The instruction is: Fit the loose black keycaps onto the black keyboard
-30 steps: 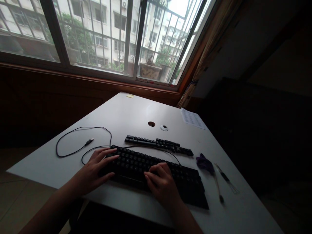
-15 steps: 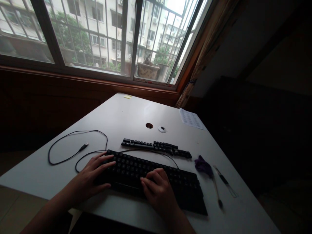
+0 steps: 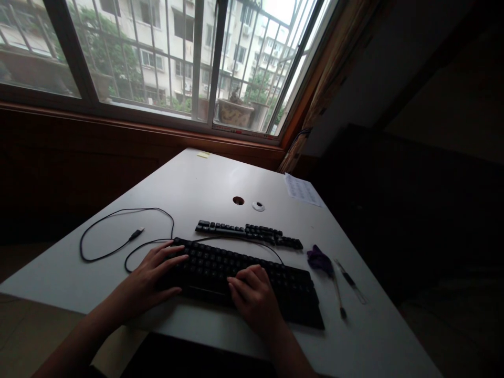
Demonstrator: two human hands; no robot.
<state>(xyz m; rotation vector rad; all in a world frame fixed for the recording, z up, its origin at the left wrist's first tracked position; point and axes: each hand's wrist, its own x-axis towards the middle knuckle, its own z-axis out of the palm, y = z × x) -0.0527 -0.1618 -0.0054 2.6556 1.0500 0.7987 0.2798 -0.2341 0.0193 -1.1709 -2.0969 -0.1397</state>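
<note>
A black keyboard (image 3: 212, 266) lies slantwise on the white table, near its front edge. Over the keyboard's left end my left hand (image 3: 151, 275) is spread, with its fingers resting on the keys and its thumb along the front side. My right hand (image 3: 254, 296) is above the middle of the front rows, thumb and fingers pinched together. Whatever is between those fingertips is too small or hidden to make out. Just behind the keyboard stand rows of loose black keycaps (image 3: 220, 228).
The keyboard's cable (image 3: 118, 211) loops on the left, ending in a USB plug (image 3: 136, 233). To the right lie a purple cloth (image 3: 319, 261), a small brush (image 3: 343, 313) and a thin wire-ended tool (image 3: 350, 281). Farther back are a round hole (image 3: 238, 200), its white cover (image 3: 258, 206) and a printed sheet (image 3: 303, 190).
The view has shifted slightly, and the keyboard's right end appears a little farther up and left. Both hands keep nearly the same pose on the keyboard.
</note>
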